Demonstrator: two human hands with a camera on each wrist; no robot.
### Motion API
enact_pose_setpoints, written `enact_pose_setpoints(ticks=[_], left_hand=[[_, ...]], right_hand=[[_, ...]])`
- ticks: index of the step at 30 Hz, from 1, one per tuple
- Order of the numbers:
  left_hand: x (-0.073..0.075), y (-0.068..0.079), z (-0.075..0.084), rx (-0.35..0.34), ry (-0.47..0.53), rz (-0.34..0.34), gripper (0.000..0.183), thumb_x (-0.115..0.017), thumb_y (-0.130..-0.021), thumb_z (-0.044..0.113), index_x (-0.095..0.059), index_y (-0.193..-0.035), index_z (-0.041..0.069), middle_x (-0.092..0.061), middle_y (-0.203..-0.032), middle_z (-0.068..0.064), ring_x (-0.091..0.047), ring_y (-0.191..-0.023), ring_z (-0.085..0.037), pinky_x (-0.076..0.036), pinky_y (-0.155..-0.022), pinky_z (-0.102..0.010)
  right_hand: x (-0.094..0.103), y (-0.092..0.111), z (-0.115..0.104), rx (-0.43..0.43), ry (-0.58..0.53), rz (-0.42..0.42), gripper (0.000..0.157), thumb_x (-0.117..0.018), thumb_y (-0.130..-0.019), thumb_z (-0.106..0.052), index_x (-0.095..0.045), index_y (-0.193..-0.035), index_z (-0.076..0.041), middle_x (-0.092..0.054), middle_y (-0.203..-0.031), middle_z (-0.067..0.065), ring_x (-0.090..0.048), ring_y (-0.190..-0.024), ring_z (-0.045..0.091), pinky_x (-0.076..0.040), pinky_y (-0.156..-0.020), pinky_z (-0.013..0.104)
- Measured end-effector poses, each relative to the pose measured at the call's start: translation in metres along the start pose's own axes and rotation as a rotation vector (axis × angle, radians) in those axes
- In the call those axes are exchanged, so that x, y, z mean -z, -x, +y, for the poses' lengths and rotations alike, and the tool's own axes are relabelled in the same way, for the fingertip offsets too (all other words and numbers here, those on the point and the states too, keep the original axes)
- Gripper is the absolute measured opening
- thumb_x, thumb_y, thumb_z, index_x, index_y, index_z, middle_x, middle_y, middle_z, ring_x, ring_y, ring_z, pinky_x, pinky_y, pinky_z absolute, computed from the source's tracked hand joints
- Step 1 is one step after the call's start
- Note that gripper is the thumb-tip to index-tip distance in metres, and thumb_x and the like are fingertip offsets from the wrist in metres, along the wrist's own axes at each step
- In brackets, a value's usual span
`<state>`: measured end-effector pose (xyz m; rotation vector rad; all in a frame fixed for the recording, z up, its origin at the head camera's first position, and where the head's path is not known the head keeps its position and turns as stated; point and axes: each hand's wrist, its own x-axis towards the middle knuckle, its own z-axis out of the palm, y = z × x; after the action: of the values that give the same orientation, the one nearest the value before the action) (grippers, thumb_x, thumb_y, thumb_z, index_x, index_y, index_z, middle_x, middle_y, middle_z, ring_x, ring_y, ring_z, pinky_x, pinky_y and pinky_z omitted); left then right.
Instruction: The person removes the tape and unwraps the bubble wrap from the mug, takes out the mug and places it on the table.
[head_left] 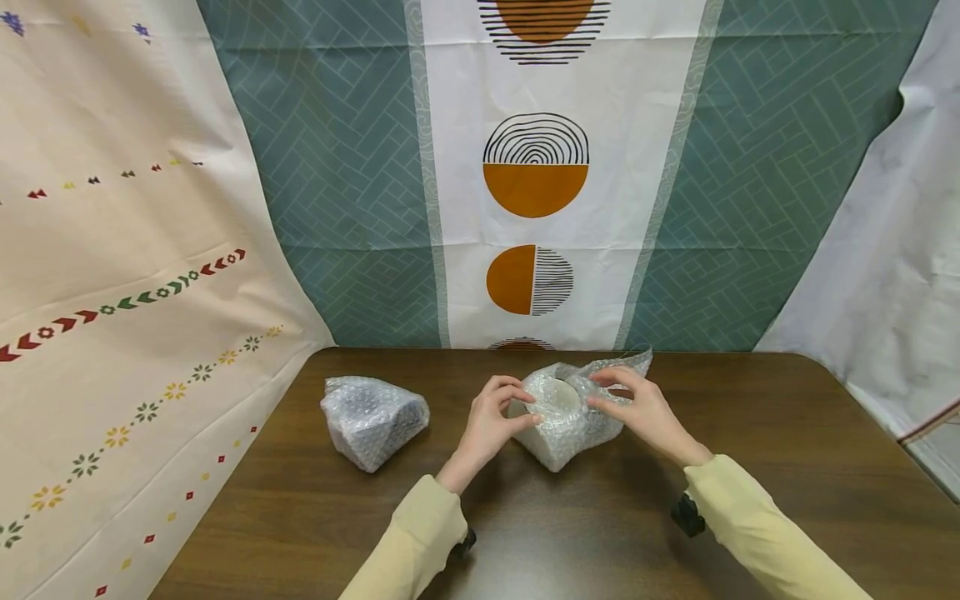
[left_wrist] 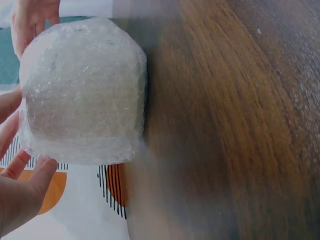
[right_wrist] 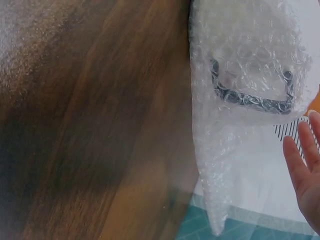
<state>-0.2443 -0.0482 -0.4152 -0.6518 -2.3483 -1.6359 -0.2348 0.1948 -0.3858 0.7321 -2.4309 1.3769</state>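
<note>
A mug wrapped in bubble wrap (head_left: pixel 558 446) stands on the table, its pale round mouth showing through the plastic. In the right wrist view its dark angular handle (right_wrist: pixel 255 101) shows through the bubble wrap. My left hand (head_left: pixel 495 417) is at the mug's left upper edge, fingertips and thumb spread apart at the plastic. On the opposite side, my right hand (head_left: pixel 641 408) has its thumb and fingers parted by the upper right edge of the wrap. The right wrist view shows loosely extended right fingers (right_wrist: pixel 298 165) beside the plastic. A loose wrap tail (head_left: pixel 637 362) sticks out behind the right hand.
Another bubble-wrapped item (head_left: pixel 371 421), dark inside, lies to the left on the brown wooden table (head_left: pixel 577 537). A patterned cloth (head_left: pixel 345 167) hangs along the back edge, and a cream cloth (head_left: pixel 135 333) along the left side.
</note>
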Motion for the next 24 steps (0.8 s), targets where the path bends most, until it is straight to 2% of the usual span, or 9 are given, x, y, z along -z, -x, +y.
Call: enact_pose_setpoints(ticks=[4, 7, 16, 24], left_hand=[[0.000, -0.001, 0.000, -0.008, -0.002, 0.006, 0.019, -0.078, -0.072, 0.012, -0.069, -0.087, 0.006, -0.051, -0.107, -0.003, -0.047, -0.104, -0.018, -0.039, -0.089, -0.040], [0.000, 0.000, -0.001, -0.009, -0.007, 0.006, 0.020, -0.078, -0.072, 0.012, -0.069, -0.088, 0.005, -0.051, -0.106, -0.003, -0.047, -0.103, -0.018, -0.040, -0.089, -0.041], [0.000, 0.000, -0.001, -0.019, -0.009, 0.004, 0.022, -0.078, -0.071, 0.012, -0.069, -0.089, 0.002, -0.051, -0.106, -0.005, -0.048, -0.102, -0.019, -0.040, -0.089, -0.042], [0.000, 0.000, 0.000, -0.007, -0.004, -0.001, 0.020, -0.078, -0.071, 0.011, -0.069, -0.088, 0.005, -0.051, -0.107, -0.005, -0.048, -0.101, -0.017, -0.039, -0.090, -0.039]], right_hand=[[-0.001, 0.000, -0.019, 0.002, -0.026, -0.025, 0.035, -0.071, -0.078, -0.006, -0.058, -0.109, 0.006, -0.056, -0.107, 0.018, -0.050, -0.100, 0.036, -0.041, -0.085, 0.048], [-0.002, 0.001, -0.023, -0.008, -0.023, -0.047, 0.038, -0.072, -0.077, -0.007, -0.058, -0.110, 0.005, -0.055, -0.108, 0.018, -0.050, -0.101, 0.035, -0.040, -0.085, 0.048], [-0.009, 0.001, -0.016, 0.007, -0.044, -0.091, 0.042, -0.072, -0.078, -0.007, -0.056, -0.114, 0.006, -0.051, -0.113, 0.020, -0.046, -0.104, 0.037, -0.038, -0.085, 0.055], [-0.013, 0.001, -0.016, 0.004, -0.035, -0.093, 0.044, -0.073, -0.076, -0.009, -0.056, -0.114, 0.007, -0.053, -0.112, 0.021, -0.047, -0.105, 0.036, -0.039, -0.085, 0.053]])
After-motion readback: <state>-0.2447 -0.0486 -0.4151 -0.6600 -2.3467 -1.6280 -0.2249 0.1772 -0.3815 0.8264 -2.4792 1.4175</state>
